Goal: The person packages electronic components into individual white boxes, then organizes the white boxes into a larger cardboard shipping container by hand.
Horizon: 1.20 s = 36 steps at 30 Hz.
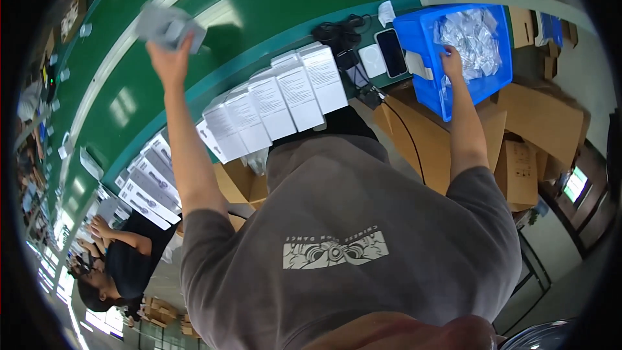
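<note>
My left hand (170, 61) is raised over the green work surface at the far left. Its fingers are closed on a pale grey, partly see-through plastic tray (170, 26), blurred by motion. My right hand (451, 63) is inside the blue bin (424, 39), near its left wall. Those fingers are curled together; whatever they hold is too small to tell. Beside them lies a heap of small clear, silvery plastic bags (476, 42). Between my arms, a row of white printed boxes (278, 97) stands along the near edge of the bench.
A phone (391, 53), a white square device (371, 60) and black cables (337, 31) lie left of the bin. Open cardboard boxes (538, 116) stand below and right of it. More white boxes (148, 185) are at the left, near a co-worker in black (126, 262).
</note>
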Each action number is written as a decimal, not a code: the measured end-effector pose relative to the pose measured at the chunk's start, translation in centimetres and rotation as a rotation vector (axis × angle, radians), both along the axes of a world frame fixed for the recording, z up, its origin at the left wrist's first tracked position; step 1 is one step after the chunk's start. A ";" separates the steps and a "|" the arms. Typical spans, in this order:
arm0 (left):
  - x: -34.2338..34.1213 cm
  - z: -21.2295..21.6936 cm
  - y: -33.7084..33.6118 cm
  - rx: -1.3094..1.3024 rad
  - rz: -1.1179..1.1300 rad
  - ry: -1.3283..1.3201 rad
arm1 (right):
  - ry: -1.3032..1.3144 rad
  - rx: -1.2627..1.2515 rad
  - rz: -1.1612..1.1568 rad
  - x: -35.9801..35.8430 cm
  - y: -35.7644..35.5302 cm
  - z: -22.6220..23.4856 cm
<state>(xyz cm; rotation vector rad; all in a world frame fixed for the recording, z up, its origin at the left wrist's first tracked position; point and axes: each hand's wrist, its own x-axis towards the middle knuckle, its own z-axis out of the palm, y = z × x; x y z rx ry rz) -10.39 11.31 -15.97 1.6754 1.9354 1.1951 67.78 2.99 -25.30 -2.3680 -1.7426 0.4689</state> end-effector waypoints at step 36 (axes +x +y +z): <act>33.5 15.6 -25.4 -0.299 -0.188 -0.812 | 1.381 -0.395 0.736 -23.6 -3.7 31.1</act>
